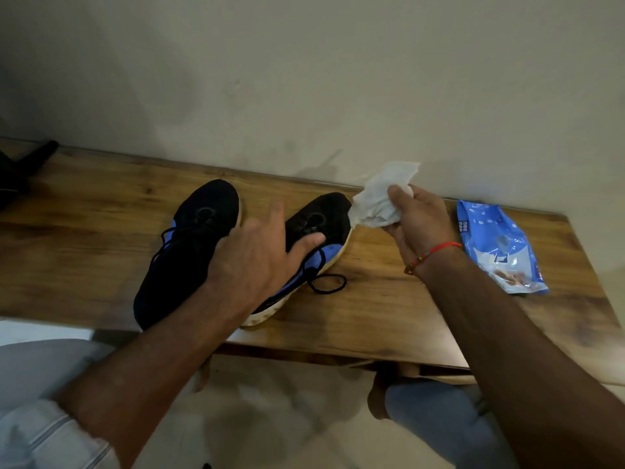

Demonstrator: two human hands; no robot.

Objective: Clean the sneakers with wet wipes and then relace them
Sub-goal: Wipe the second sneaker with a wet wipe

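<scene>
1. Black knit sneakers with blue side panels and pale, soiled soles lie side by side on the wooden table, toes toward its far edge by the wall: the left sneaker [189, 252] nearer the table's left end, the right sneaker [318, 238] just beside it, its heel near the front edge.
2. Black laces [326, 282] are loose, one loop trailing onto the wood beside the right sneaker.
3. The left hand [257, 262] hangs over the gap between the shoes with fingers spread and relaxed, hiding both collars; whether it touches them cannot be told.
4. The right hand [414, 221], a red thread at its wrist, grips a crumpled white wet wipe [378, 201] above the table, close to the right sneaker's toe.
5. A soft blue wipes packet [500, 245] lies flat toward the table's right end, near the far edge; its contents are not visible.
6. The table [389, 316] is varnished, grained wood. A dark object [23, 167] sits at its far left corner.
</scene>
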